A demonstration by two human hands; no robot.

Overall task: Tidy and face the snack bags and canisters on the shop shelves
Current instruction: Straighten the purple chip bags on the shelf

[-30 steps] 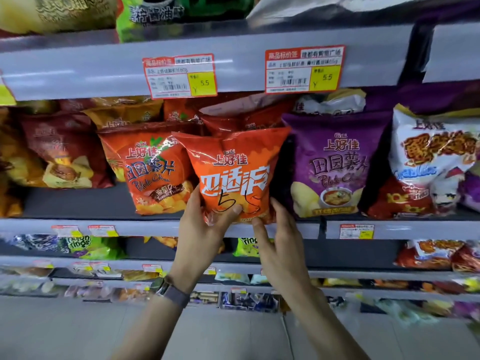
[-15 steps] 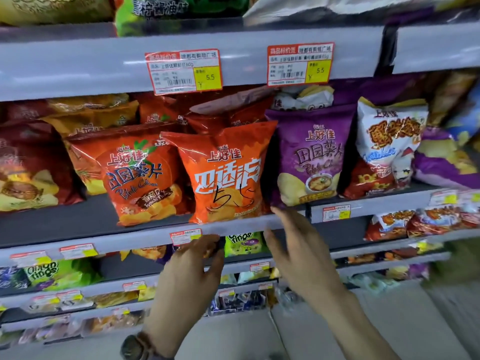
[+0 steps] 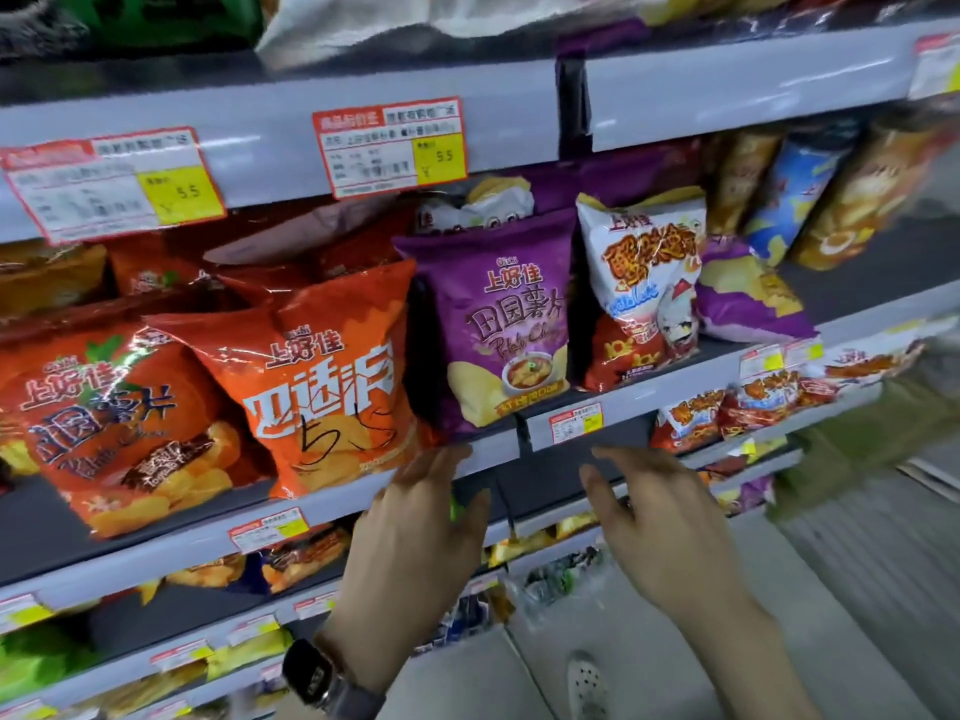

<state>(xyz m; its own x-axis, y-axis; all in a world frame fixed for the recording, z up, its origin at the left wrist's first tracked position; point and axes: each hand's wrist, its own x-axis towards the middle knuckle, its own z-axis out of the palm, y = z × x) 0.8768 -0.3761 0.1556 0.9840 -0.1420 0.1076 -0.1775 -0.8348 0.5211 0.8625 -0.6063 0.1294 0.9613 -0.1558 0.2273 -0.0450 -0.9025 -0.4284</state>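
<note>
Head view: left hand (image 3: 415, 537) and right hand (image 3: 667, 532) are spread, holding nothing; the upright purple bag (image 3: 498, 324) stands just above the nearer left hand.

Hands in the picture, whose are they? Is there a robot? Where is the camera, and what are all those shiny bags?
There is no robot here. Those are a person's two bare hands. The camera sits on the person's head and looks forward and down, so you see roughly what they see.

The left hand, with a watch on its wrist, and the right hand are both open and hold nothing. They hover just below the shelf edge.

On that shelf stand snack bags: a red bag, an orange bag with pen scribbles, a purple bag and a white bag. Further right are tall canisters, which look blurry. The paper tags above show prices.
</note>
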